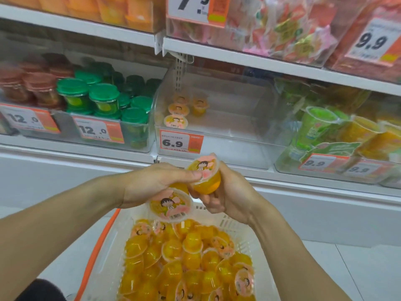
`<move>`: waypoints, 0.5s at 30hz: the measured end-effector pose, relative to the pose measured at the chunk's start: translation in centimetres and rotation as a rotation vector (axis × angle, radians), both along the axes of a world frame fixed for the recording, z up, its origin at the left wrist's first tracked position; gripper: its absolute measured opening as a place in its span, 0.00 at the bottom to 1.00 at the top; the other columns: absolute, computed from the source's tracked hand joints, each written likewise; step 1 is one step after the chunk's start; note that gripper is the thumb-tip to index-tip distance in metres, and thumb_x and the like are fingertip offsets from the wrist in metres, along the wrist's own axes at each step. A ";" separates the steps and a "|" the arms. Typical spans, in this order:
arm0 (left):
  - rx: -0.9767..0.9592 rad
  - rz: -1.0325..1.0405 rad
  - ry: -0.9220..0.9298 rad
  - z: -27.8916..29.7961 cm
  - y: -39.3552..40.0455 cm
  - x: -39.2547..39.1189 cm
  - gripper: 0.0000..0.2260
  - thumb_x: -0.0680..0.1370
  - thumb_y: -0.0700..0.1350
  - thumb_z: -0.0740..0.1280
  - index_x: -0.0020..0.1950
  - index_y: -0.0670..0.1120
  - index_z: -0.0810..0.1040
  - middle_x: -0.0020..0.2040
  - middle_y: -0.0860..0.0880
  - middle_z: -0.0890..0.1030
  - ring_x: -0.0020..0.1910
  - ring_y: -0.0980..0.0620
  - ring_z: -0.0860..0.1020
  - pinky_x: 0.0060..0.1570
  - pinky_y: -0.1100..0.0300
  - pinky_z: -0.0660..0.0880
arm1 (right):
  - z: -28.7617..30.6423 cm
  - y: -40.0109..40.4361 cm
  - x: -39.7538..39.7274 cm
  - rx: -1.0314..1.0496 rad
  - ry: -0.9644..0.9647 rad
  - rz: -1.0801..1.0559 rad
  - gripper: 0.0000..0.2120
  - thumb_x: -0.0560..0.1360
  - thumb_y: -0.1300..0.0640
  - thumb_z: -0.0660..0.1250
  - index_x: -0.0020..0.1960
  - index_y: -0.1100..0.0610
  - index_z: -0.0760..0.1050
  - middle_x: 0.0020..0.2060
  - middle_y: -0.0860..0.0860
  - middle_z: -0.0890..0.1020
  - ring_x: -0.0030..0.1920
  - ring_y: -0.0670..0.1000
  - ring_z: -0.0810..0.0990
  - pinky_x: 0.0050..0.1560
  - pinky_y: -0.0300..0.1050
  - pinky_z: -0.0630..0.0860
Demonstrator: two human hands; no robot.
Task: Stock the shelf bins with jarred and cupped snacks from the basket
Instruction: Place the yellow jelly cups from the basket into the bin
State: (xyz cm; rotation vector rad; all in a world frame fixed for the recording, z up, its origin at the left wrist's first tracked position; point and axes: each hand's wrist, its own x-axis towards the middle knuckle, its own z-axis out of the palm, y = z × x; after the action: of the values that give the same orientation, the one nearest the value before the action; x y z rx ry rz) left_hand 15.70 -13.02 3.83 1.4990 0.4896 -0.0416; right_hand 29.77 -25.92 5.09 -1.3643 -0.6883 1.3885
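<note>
A white basket (240, 233) with an orange handle sits low in the middle, filled with several orange jelly cups (186, 261) with pink cartoon lids. My left hand (158, 181) holds one such cup (171, 206) under its palm, lid toward me. My right hand (223, 192) grips another cup (205, 174) tilted up, and my left thumb touches its lid. Both hands meet just above the basket, below a clear shelf bin (227, 131) tagged 6.9 that holds several of the same cups (180, 111) at its left.
Left of that bin, bins tagged 12.0 hold green-lidded jars (104, 98) and red-lidded jars (32, 85). To the right, a bin (325, 164) tagged 9.9 holds green and orange cups. The shelf above carries bagged snacks (293, 29) and orange packs. White floor lies beside the basket.
</note>
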 end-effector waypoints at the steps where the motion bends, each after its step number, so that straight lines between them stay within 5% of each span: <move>1: 0.063 -0.011 -0.030 0.2 0.2 0.1 0.20 0.76 0.62 0.69 0.58 0.49 0.84 0.51 0.50 0.84 0.51 0.51 0.82 0.58 0.51 0.77 | 0.4 0.2 0.2 -0.032 -0.049 -0.021 0.37 0.81 0.32 0.47 0.37 0.61 0.79 0.28 0.59 0.75 0.21 0.49 0.64 0.24 0.37 0.56; 5: 0.084 0.040 -0.090 2.3 -0.9 0.3 0.13 0.79 0.56 0.65 0.53 0.50 0.84 0.43 0.59 0.84 0.46 0.60 0.82 0.52 0.61 0.74 | 3.0 0.6 0.8 -0.182 -0.503 -0.097 0.41 0.79 0.30 0.41 0.33 0.58 0.78 0.20 0.54 0.73 0.18 0.48 0.63 0.23 0.35 0.59; 7: 0.030 0.087 -0.114 3.2 -1.3 0.5 0.15 0.75 0.58 0.66 0.54 0.52 0.83 0.44 0.58 0.85 0.48 0.59 0.82 0.53 0.61 0.75 | 5.3 0.9 1.3 -0.222 -0.663 -0.091 0.39 0.78 0.30 0.42 0.42 0.59 0.79 0.21 0.55 0.75 0.18 0.48 0.65 0.22 0.34 0.60; 12: 0.034 0.229 -0.186 4.1 -0.7 1.4 0.09 0.81 0.57 0.62 0.51 0.56 0.79 0.49 0.59 0.82 0.52 0.63 0.79 0.46 0.68 0.74 | 10.1 1.9 1.6 -0.114 -0.792 0.003 0.24 0.74 0.41 0.69 0.55 0.62 0.76 0.35 0.58 0.85 0.33 0.56 0.83 0.34 0.46 0.80; 15: -0.008 0.315 -0.246 4.4 -0.1 2.1 0.11 0.82 0.56 0.61 0.59 0.56 0.79 0.55 0.56 0.83 0.57 0.59 0.79 0.48 0.66 0.75 | 10.5 3.2 1.3 -0.027 -0.666 -0.039 0.15 0.76 0.57 0.72 0.58 0.66 0.77 0.37 0.61 0.85 0.34 0.55 0.82 0.37 0.44 0.82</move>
State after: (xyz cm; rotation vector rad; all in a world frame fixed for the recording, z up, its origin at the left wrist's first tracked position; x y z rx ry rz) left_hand 17.81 -13.12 8.24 1.3815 0.5190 0.3826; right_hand 31.06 -22.70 15.55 -1.8694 -1.0634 0.8977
